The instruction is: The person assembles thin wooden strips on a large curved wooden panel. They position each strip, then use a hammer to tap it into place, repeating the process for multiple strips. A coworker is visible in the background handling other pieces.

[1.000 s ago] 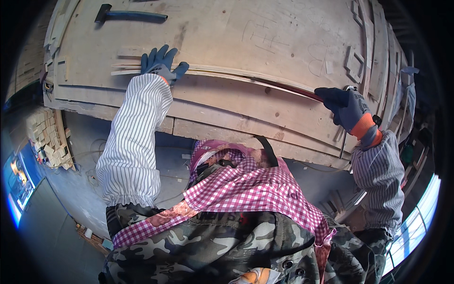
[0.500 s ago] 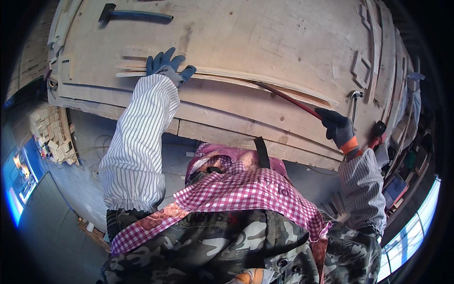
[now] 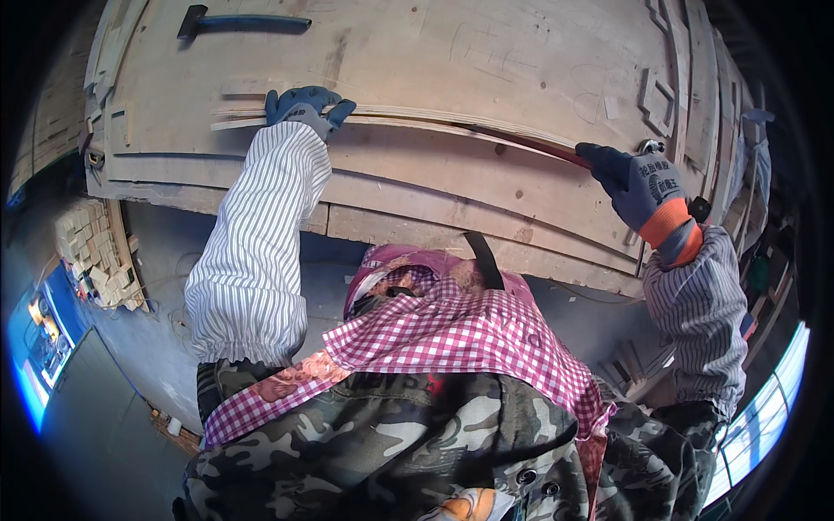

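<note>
1. Head view: the person's gloved left hand (image 3: 306,106) lies over thin wooden strips (image 3: 408,115) near their left end, fingers bent; whether it grips or only presses cannot be told.
2. Head view: the gloved right hand (image 3: 638,181) is closed around a dark red bar (image 3: 540,147), which runs along the strips' near edge.
3. Head view: the strips lie across a wooden board (image 3: 417,61); a blue-handled hammer (image 3: 248,22) rests beyond the left hand.

The left arm (image 3: 256,234) reached forward, ending in the gloved left hand (image 3: 306,108), back up, fingers bent, thumb (image 3: 342,111) jutting right. The right arm (image 3: 695,321) stretched out to the side, its gloved right hand (image 3: 638,182) closed and angled inward. The 2 hands were well apart, the right nearer the torso.
</note>
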Demonstrator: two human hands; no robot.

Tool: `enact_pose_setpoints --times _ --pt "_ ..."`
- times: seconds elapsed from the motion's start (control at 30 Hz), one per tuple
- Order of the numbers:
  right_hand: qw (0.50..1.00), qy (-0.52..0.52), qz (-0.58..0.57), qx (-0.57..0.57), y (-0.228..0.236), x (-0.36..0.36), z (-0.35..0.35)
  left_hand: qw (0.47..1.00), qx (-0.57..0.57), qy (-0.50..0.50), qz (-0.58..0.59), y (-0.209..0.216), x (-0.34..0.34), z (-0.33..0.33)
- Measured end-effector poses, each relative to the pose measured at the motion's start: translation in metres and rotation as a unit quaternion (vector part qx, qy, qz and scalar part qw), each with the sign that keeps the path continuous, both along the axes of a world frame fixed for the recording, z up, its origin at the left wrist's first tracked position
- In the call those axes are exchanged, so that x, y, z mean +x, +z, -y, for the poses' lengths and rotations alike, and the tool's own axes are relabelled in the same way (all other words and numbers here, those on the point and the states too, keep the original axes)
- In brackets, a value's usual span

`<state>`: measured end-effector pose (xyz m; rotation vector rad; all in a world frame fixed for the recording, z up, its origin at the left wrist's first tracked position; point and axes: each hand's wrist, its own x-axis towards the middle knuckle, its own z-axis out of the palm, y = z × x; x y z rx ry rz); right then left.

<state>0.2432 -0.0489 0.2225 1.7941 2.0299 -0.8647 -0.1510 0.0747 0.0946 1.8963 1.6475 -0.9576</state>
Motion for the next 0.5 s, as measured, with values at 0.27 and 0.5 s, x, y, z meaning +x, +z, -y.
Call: enact_pose_setpoints --times 0.27,0.5 --pt "0.999 -0.013 -0.046 -0.018 0.085 -0.035 -0.029 0.999 0.032 0.021 0.017 -0.002 0.002 0.002" --pt "0.972 -0.162 -0.118 -0.123 0.065 -0.051 -0.029 0.999 0.035 -0.001 0.003 -0.004 0.003 0.001"
